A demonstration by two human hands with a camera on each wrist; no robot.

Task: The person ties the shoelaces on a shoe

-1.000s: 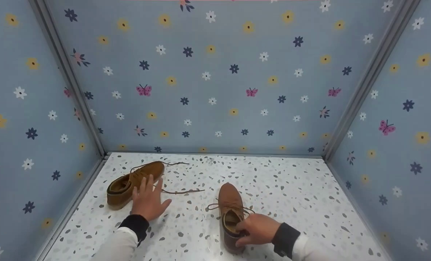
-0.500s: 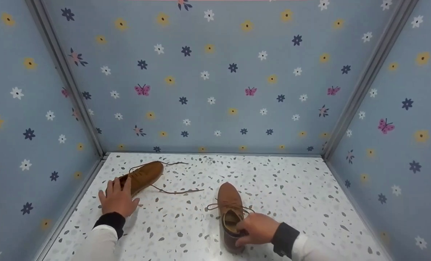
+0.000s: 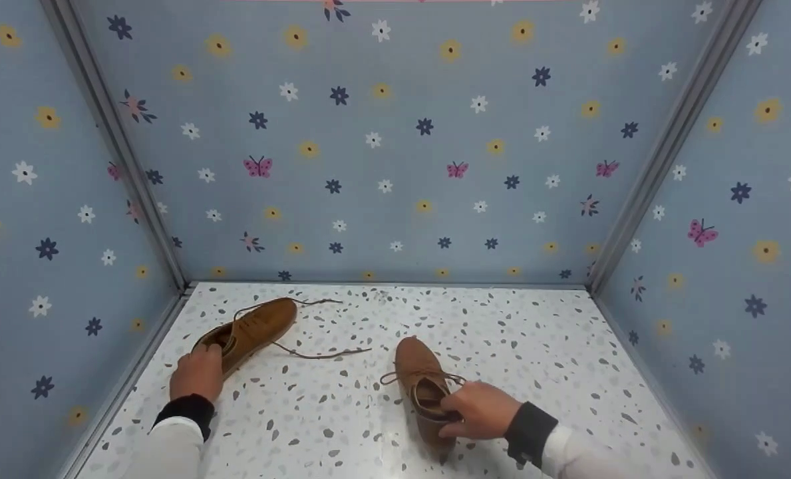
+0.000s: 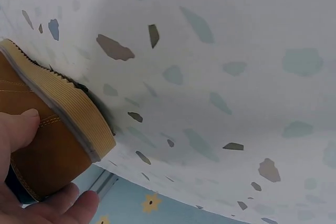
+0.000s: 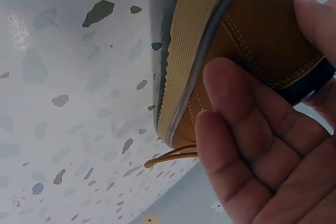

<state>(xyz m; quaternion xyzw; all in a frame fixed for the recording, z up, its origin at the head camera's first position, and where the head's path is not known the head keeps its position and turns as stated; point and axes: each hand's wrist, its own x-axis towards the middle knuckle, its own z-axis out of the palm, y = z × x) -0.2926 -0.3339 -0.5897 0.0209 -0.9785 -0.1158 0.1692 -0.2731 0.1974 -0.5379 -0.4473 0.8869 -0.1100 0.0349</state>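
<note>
Two shoes stand on the speckled white table (image 3: 315,429), well apart, each with its heel end at one of the person's hands. The untied shoe (image 3: 262,329) is at the left, its toe pointing away and to the right. The left hand (image 3: 197,374) grips it at the heel, with the thumb against the outside and the fingers at the collar. The tied shoe (image 3: 414,359) is nearer the middle, its toe pointing away and slightly left. The right hand (image 3: 481,409) holds its heel collar from the right side, pinching the rim between thumb and fingers, with other fingers bent along the upper.

Both shoes are low and brown, with a dark-edged collar, visible stitching, a ribbed tan sole and a grey strip above it. The untied shoe's thin brown laces (image 3: 325,357) trail loose, one end reaching toward the tied shoe. On the tied shoe, lace loops stick out on both sides. Flowered blue panels (image 3: 382,159) surround the table.
</note>
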